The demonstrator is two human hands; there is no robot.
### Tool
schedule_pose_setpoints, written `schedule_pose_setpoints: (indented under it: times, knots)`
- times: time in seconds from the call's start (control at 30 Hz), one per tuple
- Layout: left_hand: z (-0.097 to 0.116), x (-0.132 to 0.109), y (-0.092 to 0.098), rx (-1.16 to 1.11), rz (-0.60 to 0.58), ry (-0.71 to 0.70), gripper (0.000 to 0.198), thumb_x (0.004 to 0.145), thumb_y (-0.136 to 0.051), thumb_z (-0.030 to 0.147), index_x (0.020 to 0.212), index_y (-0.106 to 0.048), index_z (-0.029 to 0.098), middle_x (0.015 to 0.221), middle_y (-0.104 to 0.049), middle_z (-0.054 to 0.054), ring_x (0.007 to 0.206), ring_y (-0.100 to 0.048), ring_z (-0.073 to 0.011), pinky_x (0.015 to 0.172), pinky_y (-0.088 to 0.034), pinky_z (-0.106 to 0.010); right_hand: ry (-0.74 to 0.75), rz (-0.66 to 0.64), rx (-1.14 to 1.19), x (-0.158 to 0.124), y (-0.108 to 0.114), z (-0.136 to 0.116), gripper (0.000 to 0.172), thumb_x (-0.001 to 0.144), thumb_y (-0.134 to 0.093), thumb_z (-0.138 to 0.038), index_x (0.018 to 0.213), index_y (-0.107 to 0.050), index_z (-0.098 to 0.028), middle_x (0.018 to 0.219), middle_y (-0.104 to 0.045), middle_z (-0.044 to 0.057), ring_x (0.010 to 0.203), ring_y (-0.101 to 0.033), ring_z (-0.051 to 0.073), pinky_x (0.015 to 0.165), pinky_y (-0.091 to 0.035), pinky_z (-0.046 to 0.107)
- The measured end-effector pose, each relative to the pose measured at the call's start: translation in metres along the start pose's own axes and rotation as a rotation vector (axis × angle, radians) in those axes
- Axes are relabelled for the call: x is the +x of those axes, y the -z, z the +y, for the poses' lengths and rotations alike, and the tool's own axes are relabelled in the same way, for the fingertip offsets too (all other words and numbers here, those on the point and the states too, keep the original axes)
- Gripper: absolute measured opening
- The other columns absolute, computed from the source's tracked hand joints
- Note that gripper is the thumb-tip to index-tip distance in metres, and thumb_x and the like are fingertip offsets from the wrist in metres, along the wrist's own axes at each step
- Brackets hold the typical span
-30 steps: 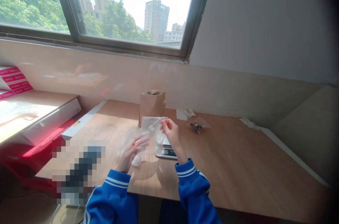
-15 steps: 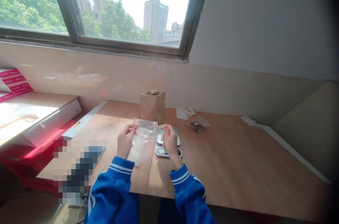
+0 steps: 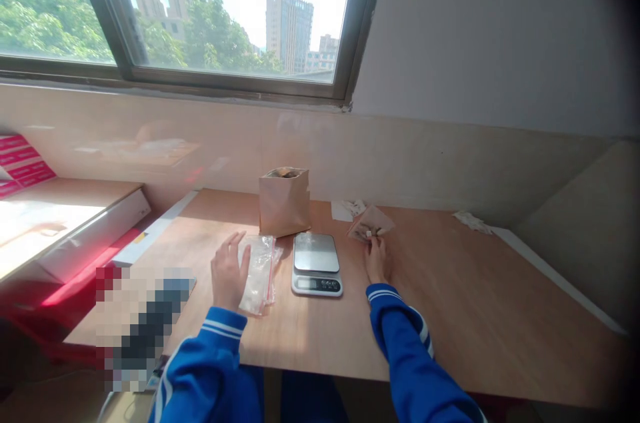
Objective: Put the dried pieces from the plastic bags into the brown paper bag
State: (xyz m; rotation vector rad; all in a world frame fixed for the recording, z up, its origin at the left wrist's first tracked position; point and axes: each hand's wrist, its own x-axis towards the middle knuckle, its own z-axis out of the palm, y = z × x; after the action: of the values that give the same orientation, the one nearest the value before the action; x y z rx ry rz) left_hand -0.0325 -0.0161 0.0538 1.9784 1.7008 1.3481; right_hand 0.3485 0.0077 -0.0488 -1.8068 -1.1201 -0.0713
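My left hand [image 3: 229,271] rests with fingers apart at the left edge of a small stack of clear zip bags [image 3: 257,283] with red seal strips, lying on the table. My right hand [image 3: 379,259] reaches out to the right, its fingertips closed on the near edge of a clear zip bag [image 3: 379,221] with dark pieces and a small white square inside. The bag stands tilted, its far corner raised. Between my hands sits a kitchen scale [image 3: 317,253] with a bare metal plate; its display cannot be read.
Behind the scale stands an open brown paper bag [image 3: 284,203]. White crumpled paper [image 3: 354,207] lies near the wall, and another scrap [image 3: 473,223] is farther right. A blurred-out device [image 3: 155,316] occupies the left side. The wooden table [image 3: 450,316] ends at the wall.
My right hand has moved from above the scale rightward to the filled zip bag, which is now tilted. My left hand has let the clear bag down onto the table and spread its fingers.
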Motion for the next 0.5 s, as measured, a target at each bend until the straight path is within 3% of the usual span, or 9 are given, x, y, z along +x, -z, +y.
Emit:
schedule_pose_setpoints:
  times: [0.07, 0.13, 0.27, 0.33, 0.43, 0.5]
  knots:
    - [0.000, -0.014, -0.006, -0.090, -0.142, 0.001, 0.033, 0.082, -0.053, 0.032, 0.113, -0.061, 0.025, 0.125, -0.056, -0.010, 0.121, -0.044, -0.0302, 0.108, -0.021, -0.041, -0.008, 0.053, 0.024, 0.001, 0.002, -0.001, 0.029, 0.076, -0.045, -0.033, 0.086, -0.064, -0.014, 0.098, -0.059, 0.014, 0.091, -0.055, 0.026, 0.084, -0.040, 0.043]
    - [-0.008, -0.021, -0.015, -0.126, -0.272, 0.097, 0.025, 0.075, -0.060, 0.025, 0.099, -0.066, 0.023, 0.121, -0.059, -0.011, 0.120, -0.045, -0.0323, 0.109, -0.020, -0.044, 0.002, 0.087, 0.038, -0.003, 0.008, -0.006, 0.030, 0.078, -0.044, -0.037, 0.080, -0.064, -0.014, 0.093, -0.060, 0.014, 0.090, -0.056, 0.027, 0.084, -0.041, 0.043]
    - [-0.012, -0.019, -0.023, -0.305, -0.324, 0.349, 0.038, 0.065, -0.070, 0.020, 0.101, -0.061, 0.019, 0.119, -0.059, -0.015, 0.125, -0.043, -0.0336, 0.107, -0.025, -0.042, -0.034, 0.250, 0.125, -0.044, 0.033, -0.026, 0.030, 0.081, -0.045, -0.040, 0.083, -0.062, -0.015, 0.093, -0.063, 0.015, 0.091, -0.059, 0.027, 0.082, -0.045, 0.042]
    - [0.004, -0.014, -0.015, -0.397, -0.268, 0.308, 0.048, 0.064, -0.072, 0.024, 0.110, -0.058, 0.018, 0.124, -0.056, -0.015, 0.127, -0.041, -0.0332, 0.107, -0.025, -0.041, -0.079, 0.327, 0.137, -0.082, 0.048, -0.045, 0.030, 0.083, -0.047, -0.042, 0.090, -0.061, -0.016, 0.092, -0.065, 0.015, 0.084, -0.061, 0.026, 0.076, -0.049, 0.041]
    - [0.048, -0.012, 0.007, -0.569, -0.221, 0.195, 0.044, 0.066, -0.072, 0.026, 0.108, -0.061, 0.021, 0.123, -0.057, -0.010, 0.124, -0.043, -0.0282, 0.108, -0.025, -0.035, -0.172, 0.410, 0.245, -0.133, 0.069, -0.088, 0.026, 0.080, -0.055, -0.042, 0.091, -0.060, -0.018, 0.094, -0.065, 0.014, 0.081, -0.063, 0.024, 0.072, -0.052, 0.037]
    - [0.079, -0.018, 0.020, -0.688, -0.371, 0.181, 0.033, 0.070, -0.069, 0.028, 0.102, -0.065, 0.022, 0.115, -0.062, -0.007, 0.115, -0.051, -0.0256, 0.100, -0.036, -0.032, -0.176, 0.306, 0.385, -0.149, 0.082, -0.121, 0.023, 0.081, -0.056, -0.040, 0.088, -0.059, -0.018, 0.084, -0.065, 0.010, 0.073, -0.064, 0.021, 0.066, -0.053, 0.032]
